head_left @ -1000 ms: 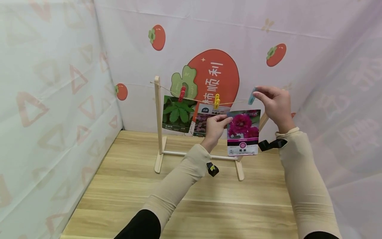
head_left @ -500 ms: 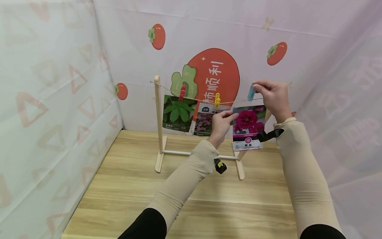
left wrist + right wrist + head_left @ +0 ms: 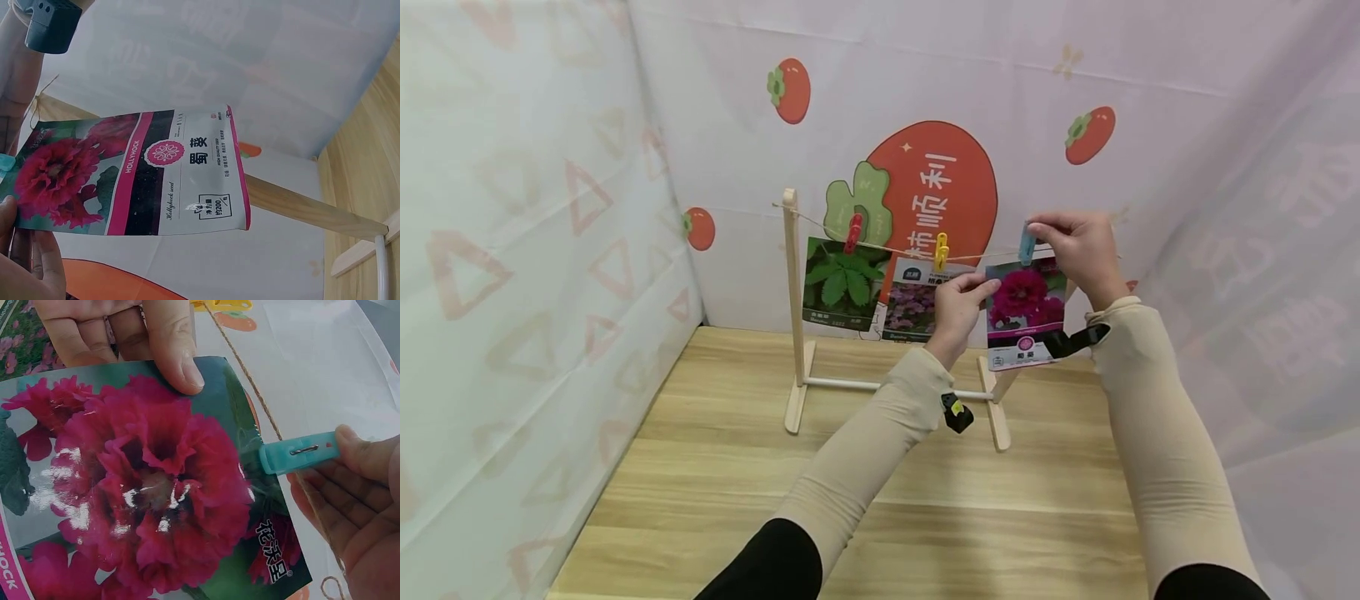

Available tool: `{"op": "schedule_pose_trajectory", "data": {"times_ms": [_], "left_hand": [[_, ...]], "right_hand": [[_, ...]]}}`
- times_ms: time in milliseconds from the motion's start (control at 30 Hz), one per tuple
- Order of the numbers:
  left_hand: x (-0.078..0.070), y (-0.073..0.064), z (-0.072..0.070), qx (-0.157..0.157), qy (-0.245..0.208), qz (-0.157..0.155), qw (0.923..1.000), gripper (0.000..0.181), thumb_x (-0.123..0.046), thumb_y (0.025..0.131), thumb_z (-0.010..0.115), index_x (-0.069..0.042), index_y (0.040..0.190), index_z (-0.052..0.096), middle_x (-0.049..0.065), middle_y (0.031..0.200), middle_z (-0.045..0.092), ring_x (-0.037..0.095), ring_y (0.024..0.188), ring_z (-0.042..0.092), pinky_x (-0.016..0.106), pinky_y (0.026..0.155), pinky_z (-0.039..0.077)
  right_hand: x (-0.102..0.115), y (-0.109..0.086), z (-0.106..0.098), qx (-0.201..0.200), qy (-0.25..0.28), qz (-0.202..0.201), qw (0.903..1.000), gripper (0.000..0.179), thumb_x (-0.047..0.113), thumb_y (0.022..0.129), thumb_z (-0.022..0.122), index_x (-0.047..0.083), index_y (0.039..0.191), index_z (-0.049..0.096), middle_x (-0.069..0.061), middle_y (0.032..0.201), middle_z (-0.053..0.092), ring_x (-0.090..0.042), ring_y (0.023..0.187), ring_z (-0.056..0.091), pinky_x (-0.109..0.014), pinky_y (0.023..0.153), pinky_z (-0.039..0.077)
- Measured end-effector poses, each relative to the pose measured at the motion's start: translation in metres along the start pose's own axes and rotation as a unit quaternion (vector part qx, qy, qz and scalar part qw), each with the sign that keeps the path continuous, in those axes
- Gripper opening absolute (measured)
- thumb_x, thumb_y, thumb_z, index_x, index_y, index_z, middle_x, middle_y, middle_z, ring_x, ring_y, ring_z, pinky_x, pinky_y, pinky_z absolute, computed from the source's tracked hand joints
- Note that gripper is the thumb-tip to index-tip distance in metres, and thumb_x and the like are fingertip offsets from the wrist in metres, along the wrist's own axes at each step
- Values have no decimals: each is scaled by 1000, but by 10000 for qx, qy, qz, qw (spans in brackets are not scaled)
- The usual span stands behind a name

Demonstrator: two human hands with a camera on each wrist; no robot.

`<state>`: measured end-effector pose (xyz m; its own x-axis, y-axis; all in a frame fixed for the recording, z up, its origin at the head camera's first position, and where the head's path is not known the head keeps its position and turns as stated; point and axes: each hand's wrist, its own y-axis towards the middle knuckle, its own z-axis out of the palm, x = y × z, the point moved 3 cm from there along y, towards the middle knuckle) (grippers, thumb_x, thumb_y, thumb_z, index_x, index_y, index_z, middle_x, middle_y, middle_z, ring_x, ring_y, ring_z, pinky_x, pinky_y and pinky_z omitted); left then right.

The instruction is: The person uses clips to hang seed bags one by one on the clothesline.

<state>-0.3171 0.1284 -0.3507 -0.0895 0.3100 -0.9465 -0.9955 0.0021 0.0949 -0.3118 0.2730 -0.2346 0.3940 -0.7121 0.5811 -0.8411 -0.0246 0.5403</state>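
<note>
My left hand [image 3: 957,312] pinches the side edge of a hollyhock seed packet [image 3: 1025,310] with a magenta flower, thumb on its front. Between the thumb and fingers of my right hand [image 3: 1081,250] is a blue clothespin [image 3: 300,452]. In the right wrist view its tip overlaps the packet's top edge, beside the twine [image 3: 247,372]; whether it clamps both, I cannot tell. Two more packets hang on the twine: a green-leaf packet [image 3: 844,283] under a red clothespin [image 3: 853,233], and a small-pink-flower packet [image 3: 910,308] under a yellow clothespin [image 3: 941,252]. My left hand partly covers the latter.
The twine runs between the posts of a wooden stand [image 3: 794,292], whose right post is mostly hidden behind the packet and right hand. A white crossbar [image 3: 842,383] joins its feet on the wooden table [image 3: 715,500]. Printed cloth walls [image 3: 722,125] stand behind and at both sides.
Both hands have brought the hollyhock packet and blue clothespin together: the packet moved right and slightly up, the clothespin rose, then came down onto the packet's top edge.
</note>
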Motion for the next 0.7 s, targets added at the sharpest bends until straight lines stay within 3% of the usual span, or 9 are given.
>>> {"op": "schedule_pose_trajectory", "data": {"times_ms": [200, 400, 500, 600, 700], "left_hand": [[-3, 0, 1, -12, 81, -79, 9999, 17, -15, 86, 74, -4, 100, 75, 9, 97, 72, 4, 73, 60, 24, 71, 55], [-3, 0, -1, -69, 94, -154, 9998, 18, -15, 87, 74, -4, 102, 74, 9, 97, 72, 4, 74, 59, 25, 72, 54], [-2, -1, -2, -66, 137, -146, 9998, 18, -15, 87, 74, -4, 101, 74, 10, 98, 72, 4, 74, 60, 22, 69, 53], [0, -2, -2, 58, 200, -103, 9997, 19, -15, 88, 73, -4, 103, 74, 10, 100, 72, 4, 76, 60, 27, 75, 56], [1, -4, -1, 210, 235, -19, 9995, 21, -16, 89, 71, -3, 106, 73, 11, 102, 71, 4, 79, 61, 36, 84, 57]], "right_hand": [[6, -2, -1, 842, -372, 403, 9949, 37, 30, 96, 61, 1, 118, 70, -25, 112, 69, -26, 95, 70, -3, 70, 46], [7, -1, -3, 1415, -358, 677, 9870, 45, 36, 96, 60, 2, 126, 65, -24, 121, 66, -14, 96, 65, -6, 70, 46], [5, -2, -3, 1451, -368, 741, 9859, 47, 37, 97, 59, 4, 129, 63, -21, 125, 65, -21, 103, 65, -14, 81, 52], [5, -3, -3, 1476, -409, 741, 9854, 49, 38, 96, 59, 3, 132, 60, -22, 129, 63, -31, 111, 62, -30, 93, 54], [5, -3, -5, 1483, -419, 746, 9852, 50, 38, 96, 60, 3, 133, 59, -22, 130, 62, -34, 114, 61, -28, 94, 53]]}}
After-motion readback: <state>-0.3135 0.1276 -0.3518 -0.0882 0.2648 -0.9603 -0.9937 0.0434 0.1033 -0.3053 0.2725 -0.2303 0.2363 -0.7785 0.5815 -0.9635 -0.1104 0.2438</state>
